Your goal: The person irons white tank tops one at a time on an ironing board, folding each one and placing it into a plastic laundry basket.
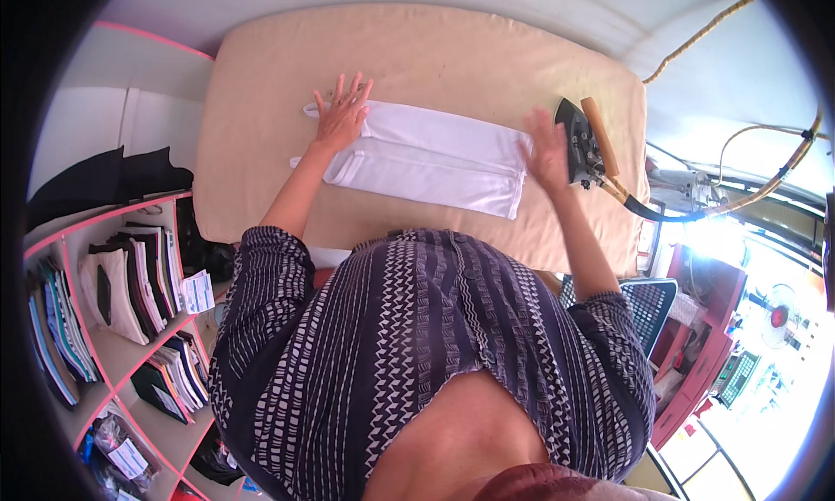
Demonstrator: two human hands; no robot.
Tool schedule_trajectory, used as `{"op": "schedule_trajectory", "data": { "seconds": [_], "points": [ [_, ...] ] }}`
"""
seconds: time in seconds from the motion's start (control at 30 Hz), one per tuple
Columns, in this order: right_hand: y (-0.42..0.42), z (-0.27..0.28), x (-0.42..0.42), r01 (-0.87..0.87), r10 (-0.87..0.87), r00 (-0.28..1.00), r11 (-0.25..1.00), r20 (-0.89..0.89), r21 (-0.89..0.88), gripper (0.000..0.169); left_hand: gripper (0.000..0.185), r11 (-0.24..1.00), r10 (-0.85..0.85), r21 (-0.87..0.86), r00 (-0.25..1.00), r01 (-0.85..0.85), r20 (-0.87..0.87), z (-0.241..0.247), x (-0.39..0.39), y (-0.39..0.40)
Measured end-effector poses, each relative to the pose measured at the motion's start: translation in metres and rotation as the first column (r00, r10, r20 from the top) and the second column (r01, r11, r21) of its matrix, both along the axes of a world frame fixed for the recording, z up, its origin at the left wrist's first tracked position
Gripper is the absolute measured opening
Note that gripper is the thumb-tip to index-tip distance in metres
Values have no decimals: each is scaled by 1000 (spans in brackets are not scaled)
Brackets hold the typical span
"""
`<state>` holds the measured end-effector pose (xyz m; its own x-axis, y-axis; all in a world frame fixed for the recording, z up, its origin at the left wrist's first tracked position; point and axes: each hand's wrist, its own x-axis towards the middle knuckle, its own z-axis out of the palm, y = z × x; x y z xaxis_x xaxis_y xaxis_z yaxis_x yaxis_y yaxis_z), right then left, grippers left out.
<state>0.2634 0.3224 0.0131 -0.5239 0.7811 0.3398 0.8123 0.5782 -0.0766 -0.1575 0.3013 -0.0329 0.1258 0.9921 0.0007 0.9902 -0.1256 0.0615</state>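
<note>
Folded white cloth pieces, possibly a garment (437,155), lie lengthwise on a padded ironing table (404,51) with a beige cover. Narrow loops or bands of the cloth stick out at its left end. My left hand (342,119) rests flat with fingers spread on the upper left end of the cloth. Near the right end is my right hand (546,152), slightly blurred, with its fingers apart and nothing in them. Just right of it an iron (573,139) with a wooden handle sits on the cover, its cord leading off to the right.
Shelves with pink edges (121,383) hold folded clothes and plastic bags at the left. A cord in striped wrapping (773,184) hangs at the right. A dark plastic basket (652,312) stands beyond my right elbow, near a pink cabinet (701,377) and a fan (779,316).
</note>
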Motion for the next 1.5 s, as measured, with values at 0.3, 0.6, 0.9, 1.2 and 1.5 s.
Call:
{"op": "schedule_trajectory", "data": {
  "seconds": [0.3,0.6,0.9,1.2,1.5],
  "points": [
    [84,64,90,508,-490,835,511,250,-693,58,49,997,-42,74,997,37,63,8,10,-18],
    [77,65,53,379,-580,814,486,34,-787,70,49,787,-575,56,699,614,425,-22,114,-116],
    [71,68,-129,-161,277,954,797,116,-583,80,52,982,61,152,955,-109,289,-29,52,-122],
    [59,34,-223,-181,414,878,751,240,-635,66,59,989,141,4,940,-150,312,-38,43,-128],
    [-33,13,-113,-224,429,891,698,146,-681,53,58,942,211,121,832,-313,513,-50,57,-105]
  ]
}}
